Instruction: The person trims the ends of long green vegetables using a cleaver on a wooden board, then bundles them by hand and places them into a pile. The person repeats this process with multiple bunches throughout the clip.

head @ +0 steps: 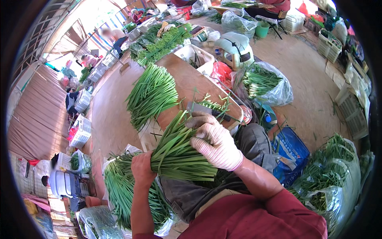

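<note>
My bare left hand (143, 168) grips a bunch of long green flat leaves, likely garlic chives (182, 155), above my lap. My right hand (213, 140), in a striped knit glove, is at the upper right side of the bunch with fingers curled; whether it pinches a leaf I cannot tell. Just beyond it, a cleaver blade (199, 108) with a dark handle lies on the wooden board (188, 77), beside cut stem ends (213, 104). A neat pile of green stalks (155, 92) covers the board's left edge. A larger heap of leaves (122, 185) sits in plastic at my left.
A plastic bag of greens (265, 82) and a stool with a cushion (234, 44) stand past the board. On my right lie a blue printed sack (291, 155) and a big bag of greens (328, 170). White crates (80, 131) line the left; several people work farther off.
</note>
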